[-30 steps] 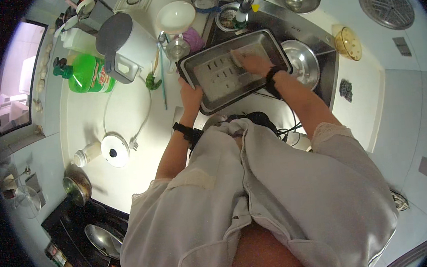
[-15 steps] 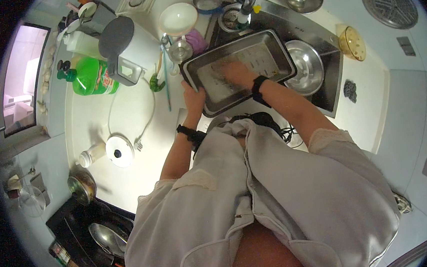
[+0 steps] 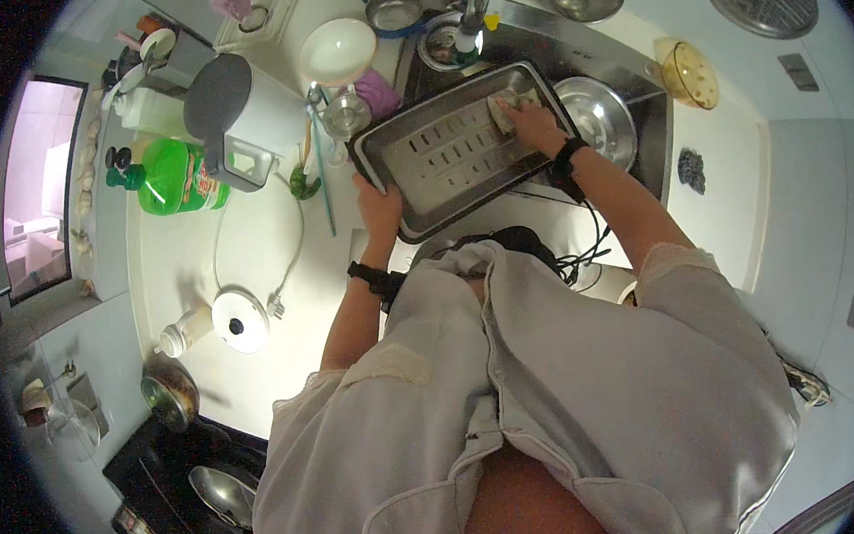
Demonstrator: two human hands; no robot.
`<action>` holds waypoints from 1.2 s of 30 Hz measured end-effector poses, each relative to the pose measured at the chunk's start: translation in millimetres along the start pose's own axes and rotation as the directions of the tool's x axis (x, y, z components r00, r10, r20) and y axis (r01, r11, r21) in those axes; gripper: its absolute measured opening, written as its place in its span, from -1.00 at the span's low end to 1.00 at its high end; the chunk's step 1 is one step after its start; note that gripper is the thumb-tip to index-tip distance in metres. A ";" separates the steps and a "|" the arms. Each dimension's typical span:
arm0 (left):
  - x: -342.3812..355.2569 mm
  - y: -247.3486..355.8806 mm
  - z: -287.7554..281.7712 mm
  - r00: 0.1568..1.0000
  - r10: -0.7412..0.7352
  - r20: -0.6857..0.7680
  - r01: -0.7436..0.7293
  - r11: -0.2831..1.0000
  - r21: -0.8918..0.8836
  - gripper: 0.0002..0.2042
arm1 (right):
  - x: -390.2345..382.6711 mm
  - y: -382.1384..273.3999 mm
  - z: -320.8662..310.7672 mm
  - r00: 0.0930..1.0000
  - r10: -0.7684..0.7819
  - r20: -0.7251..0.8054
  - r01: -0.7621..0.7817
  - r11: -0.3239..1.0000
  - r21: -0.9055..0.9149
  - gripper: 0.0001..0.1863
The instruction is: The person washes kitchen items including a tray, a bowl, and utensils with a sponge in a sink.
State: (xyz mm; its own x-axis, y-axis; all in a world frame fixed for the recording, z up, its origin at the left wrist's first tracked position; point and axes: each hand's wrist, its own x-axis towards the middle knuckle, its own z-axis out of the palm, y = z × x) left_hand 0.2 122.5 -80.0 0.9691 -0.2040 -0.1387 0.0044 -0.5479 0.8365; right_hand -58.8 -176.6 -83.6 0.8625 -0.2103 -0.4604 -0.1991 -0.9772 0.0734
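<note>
A dark rectangular baking pan (image 3: pixel 451 190) sits tilted over the near left part of the sink, its pale bottom marked with rows of short dark slots. My left hand (image 3: pixel 379 208) grips its near left corner, thumb over the rim. Inside the pan, toward its right end, my right hand (image 3: pixel 537 130) is closed on a pale sponge (image 3: pixel 501 111), pressing it against the bottom near the far wall. The fingers partly hide the sponge. A black band circles each wrist.
Right of the pan, a steel bowl (image 3: pixel 599 125) stands in the sink (image 3: pixel 650 139). The faucet (image 3: pixel 475 7) rises behind. A glass jar (image 3: pixel 345 116), white bowl (image 3: pixel 338 51), grey-lidded kettle (image 3: pixel 220 123) and green soap bottle (image 3: pixel 171 177) crowd the left. Black cables (image 3: pixel 582 260) hang near my waist.
My right hand has moved from the pan's middle to its right end, and the sponge now shows. My left hand keeps its hold on the corner. The whole view has shifted slightly.
</note>
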 end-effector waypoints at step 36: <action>-2.3 -16.3 0.7 0.996 0.058 -0.064 -0.066 0.989 -0.136 -0.65 | -37.9 -78.6 -25.1 0.812 -0.578 0.079 0.508 0.768 0.389 -0.65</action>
State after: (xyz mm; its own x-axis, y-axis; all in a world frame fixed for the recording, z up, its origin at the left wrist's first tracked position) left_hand -2.3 131.3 -93.7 0.9816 -0.1828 -0.0558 -0.0263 -0.4183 0.9080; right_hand -64.2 -92.5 -49.8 0.7788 0.3959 -0.4866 0.1047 -0.8469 -0.5214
